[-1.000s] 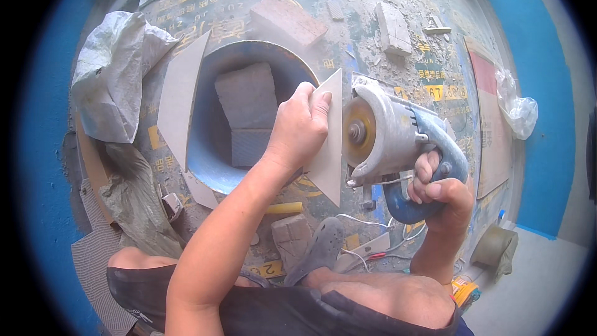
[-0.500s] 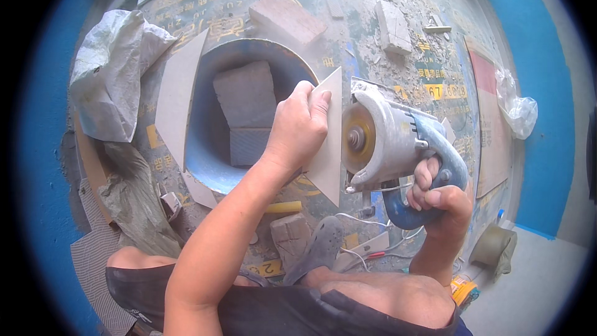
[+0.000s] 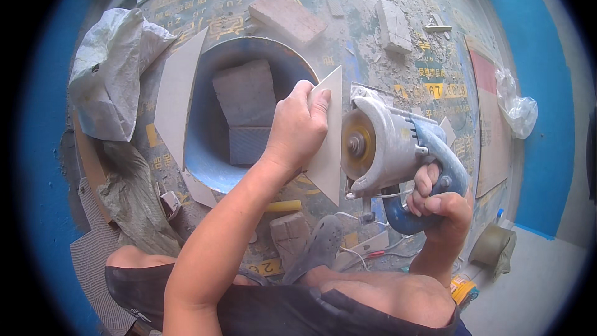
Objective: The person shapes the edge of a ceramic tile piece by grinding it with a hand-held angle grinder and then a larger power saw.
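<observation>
Two hands: both busy
left hand (image 3: 297,132): gripping tile (image 3: 328,137), upright on edge, long axis running away from me
right hand (image 3: 440,206): clenched round cutter (image 3: 392,149) handle, disc just right of tile

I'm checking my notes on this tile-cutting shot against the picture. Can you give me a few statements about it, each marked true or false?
1. The left hand holds the beige tile piece on edge. True.
2. The right hand grips a hammer. False: it grips the blue handle of a handheld cutter.
3. The cutter's disc sits beside the tile piece. True.
4. The blue basin holds water only. False: blocks lie in it.
5. A white sack lies left of the basin. True.
</observation>
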Demonstrator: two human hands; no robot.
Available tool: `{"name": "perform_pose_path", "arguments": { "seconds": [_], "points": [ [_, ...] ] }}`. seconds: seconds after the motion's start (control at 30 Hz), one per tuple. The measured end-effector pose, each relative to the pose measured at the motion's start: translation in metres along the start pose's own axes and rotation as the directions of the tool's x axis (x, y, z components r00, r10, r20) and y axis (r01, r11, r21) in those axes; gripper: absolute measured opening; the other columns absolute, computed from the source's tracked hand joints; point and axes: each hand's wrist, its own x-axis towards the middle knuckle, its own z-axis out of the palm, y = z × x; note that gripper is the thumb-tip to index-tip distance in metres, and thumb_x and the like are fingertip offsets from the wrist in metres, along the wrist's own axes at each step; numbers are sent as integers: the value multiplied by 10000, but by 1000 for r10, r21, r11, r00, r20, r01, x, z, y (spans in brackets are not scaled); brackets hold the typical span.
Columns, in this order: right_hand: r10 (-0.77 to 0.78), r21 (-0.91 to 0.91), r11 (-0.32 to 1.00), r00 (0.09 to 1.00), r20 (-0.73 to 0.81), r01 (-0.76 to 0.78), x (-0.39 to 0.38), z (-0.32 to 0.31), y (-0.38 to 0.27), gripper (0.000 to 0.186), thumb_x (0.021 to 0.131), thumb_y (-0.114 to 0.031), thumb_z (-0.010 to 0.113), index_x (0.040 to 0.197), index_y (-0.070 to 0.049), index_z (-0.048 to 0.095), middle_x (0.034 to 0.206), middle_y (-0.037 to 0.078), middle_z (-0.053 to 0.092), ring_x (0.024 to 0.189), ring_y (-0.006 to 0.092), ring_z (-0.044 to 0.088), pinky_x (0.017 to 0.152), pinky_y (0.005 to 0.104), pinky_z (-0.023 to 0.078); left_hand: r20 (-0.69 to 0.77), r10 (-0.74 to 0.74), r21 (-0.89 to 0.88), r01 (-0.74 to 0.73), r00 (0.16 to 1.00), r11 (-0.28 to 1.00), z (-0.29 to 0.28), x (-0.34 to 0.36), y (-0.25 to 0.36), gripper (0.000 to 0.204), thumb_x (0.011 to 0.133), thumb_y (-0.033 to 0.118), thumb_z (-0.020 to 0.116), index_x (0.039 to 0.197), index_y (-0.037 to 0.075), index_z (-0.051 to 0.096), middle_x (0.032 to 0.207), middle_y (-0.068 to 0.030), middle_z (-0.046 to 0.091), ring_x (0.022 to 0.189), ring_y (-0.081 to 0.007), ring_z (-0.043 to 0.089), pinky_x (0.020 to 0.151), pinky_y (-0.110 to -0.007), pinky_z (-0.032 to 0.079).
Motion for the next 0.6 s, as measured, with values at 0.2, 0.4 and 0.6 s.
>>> {"name": "perform_pose_path", "arguments": {
  "seconds": [0.2, 0.4, 0.6],
  "points": [
    [41, 40, 998, 999, 23, -42, -2, -3, 1, 384, 623, -113, 646, 973, 12, 551, 860, 91, 553, 645, 154, 504, 603, 305, 464, -10, 7, 0, -7, 1000, 1000, -1, -1, -3, 315, 1041, 243, 549, 911, -43, 549, 793, -309, 645, 773, -502, 632, 720, -507, 491],
    [7, 32, 999, 1000, 9, -7, -5, -1, 3, 405, 636, -127, 628, 992, 30, 514, 866, 99, 527, 551, 125, 447, 562, 303, 440, -19, 15, -1, -15, 1000, 1000, 0, -1, -1, 313, 1037, 242, 552, 911, -44, 556, 793, -309, 648, 783, -508, 637, 720, -512, 492],
    [14, 24, 1000, 1000, 12, -14, -8, -2, 4, 412, 629, -124, 636, 989, 31, 512, 861, 101, 527, 545, 126, 446, 550, 310, 441, -26, 22, 14, -22, 999, 1000, 0, -1, -2, 321, 1036, 247, 551, 906, -47, 559, 793, -309, 652, 780, -504, 643, 722, -515, 494]
  ]
}}
